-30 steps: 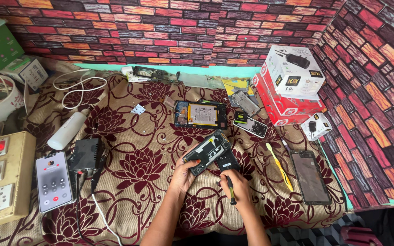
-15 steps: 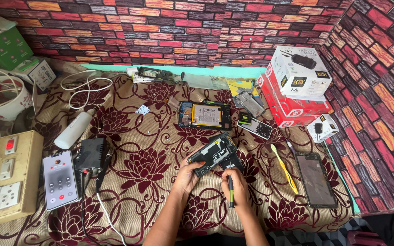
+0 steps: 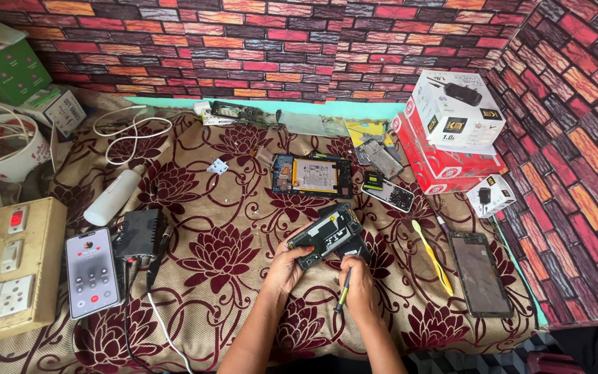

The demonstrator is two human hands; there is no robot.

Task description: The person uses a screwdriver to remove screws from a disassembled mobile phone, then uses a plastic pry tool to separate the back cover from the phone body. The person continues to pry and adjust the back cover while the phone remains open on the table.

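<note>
while the left hand [image 3: 286, 266] grips the opened phone [image 3: 325, 233] above the flowered cloth [image 3: 223, 256], the right hand [image 3: 358, 285] is closed around a screwdriver [image 3: 344, 291].

Opened phone [image 3: 313, 174] lies behind the held phone frame [image 3: 327, 233]; screwdriver [image 3: 344, 289] in front, boxes [image 3: 451, 131] far right.

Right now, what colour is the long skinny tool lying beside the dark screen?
Yellow tool, best seen in the head view.

both hands [image 3: 323, 273] raised side by side, forearms converging, fingers curled, seemingly gripping.
</note>
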